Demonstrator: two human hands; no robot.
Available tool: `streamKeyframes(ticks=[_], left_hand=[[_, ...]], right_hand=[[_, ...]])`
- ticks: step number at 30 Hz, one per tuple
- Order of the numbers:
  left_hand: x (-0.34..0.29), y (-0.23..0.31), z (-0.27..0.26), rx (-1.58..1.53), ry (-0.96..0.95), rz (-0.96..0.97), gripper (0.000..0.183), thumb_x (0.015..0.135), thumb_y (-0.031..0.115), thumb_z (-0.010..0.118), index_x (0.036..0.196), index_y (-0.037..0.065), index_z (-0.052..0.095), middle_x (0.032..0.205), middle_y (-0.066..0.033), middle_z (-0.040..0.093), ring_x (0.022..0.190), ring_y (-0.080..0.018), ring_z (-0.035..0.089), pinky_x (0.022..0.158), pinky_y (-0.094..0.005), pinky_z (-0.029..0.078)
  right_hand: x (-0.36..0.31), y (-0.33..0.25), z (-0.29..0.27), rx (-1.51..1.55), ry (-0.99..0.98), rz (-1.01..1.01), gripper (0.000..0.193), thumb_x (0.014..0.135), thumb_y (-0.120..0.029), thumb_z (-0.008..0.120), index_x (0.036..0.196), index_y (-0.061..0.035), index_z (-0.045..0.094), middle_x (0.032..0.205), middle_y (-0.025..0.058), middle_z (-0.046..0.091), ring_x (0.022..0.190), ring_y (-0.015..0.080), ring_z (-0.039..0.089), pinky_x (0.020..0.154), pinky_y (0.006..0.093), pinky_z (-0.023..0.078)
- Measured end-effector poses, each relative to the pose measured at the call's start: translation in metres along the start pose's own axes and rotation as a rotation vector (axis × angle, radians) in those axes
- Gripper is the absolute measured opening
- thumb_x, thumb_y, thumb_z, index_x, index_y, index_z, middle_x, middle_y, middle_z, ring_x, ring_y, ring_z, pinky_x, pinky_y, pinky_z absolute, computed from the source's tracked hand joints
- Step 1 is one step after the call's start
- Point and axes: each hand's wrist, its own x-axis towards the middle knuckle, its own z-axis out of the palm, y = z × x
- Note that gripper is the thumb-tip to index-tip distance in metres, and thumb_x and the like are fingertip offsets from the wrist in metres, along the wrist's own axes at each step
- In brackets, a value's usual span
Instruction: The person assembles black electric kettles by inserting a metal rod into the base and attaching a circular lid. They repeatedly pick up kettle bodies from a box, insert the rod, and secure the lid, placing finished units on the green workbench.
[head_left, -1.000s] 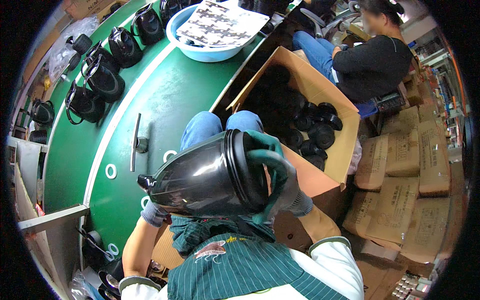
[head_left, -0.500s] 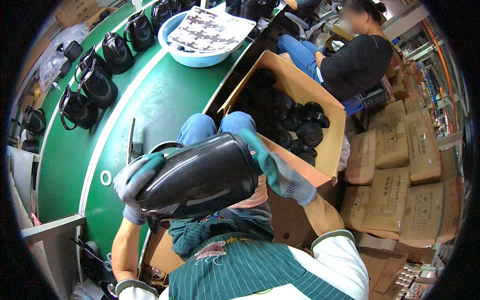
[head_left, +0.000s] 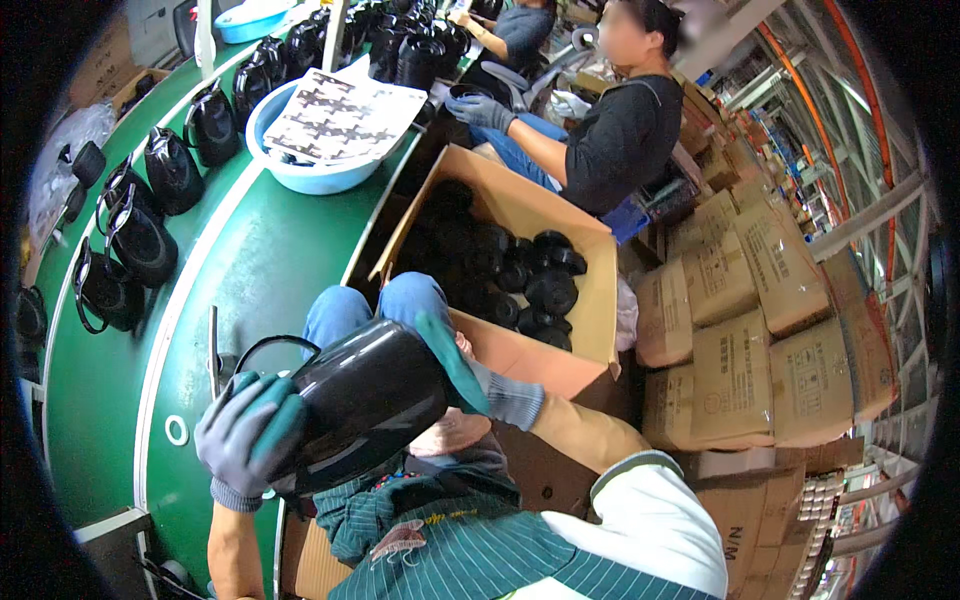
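A glossy black jug (head_left: 370,395) with a loop handle lies tilted across my lap, its wide end toward the right. My left hand (head_left: 250,430), in a grey and teal glove, is wrapped round the narrower left end, next to the handle. Against the wide end presses my right hand (head_left: 455,370), gloved the same way, with its teal palm side on the rim. The fingertips of that hand are partly hidden behind the jug. Below the jug are my striped green apron and, beyond it, my knees in jeans.
A green worktable (head_left: 240,260) curves along the left, bearing several black jugs (head_left: 140,240), a white ring (head_left: 176,430) and a blue basin (head_left: 330,178) with a patterned sheet. Beyond my knees, an open carton (head_left: 590,310) holds round black parts (head_left: 550,290). A co-worker (head_left: 630,130) sits past it; stacked cartons (head_left: 730,370) stand right.
The view has swung, shifting the table and carton in the picture. My right hand, fingers raised at the jug's wide end before, now lies closer against it. The co-worker's gloved hand has come into sight.
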Motion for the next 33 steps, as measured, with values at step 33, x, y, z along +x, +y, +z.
streamKeyframes(ticks=[33], left_hand=[[-0.041,-0.008,0.020,-0.465,0.193,-0.489,0.032,0.087,0.010,0.072,0.118,-0.002,0.070,0.112,-0.0160,0.074,0.102,-0.0285,0.073,0.092,-0.0399,0.059]], right_hand=[[-0.008,0.070,-0.027,-0.708,-0.061,-0.557,0.068,0.101,-0.037,0.061,0.153,0.0018,0.039,0.153,0.0184,0.042,0.137,0.0315,0.047,0.117,0.0405,0.036]])
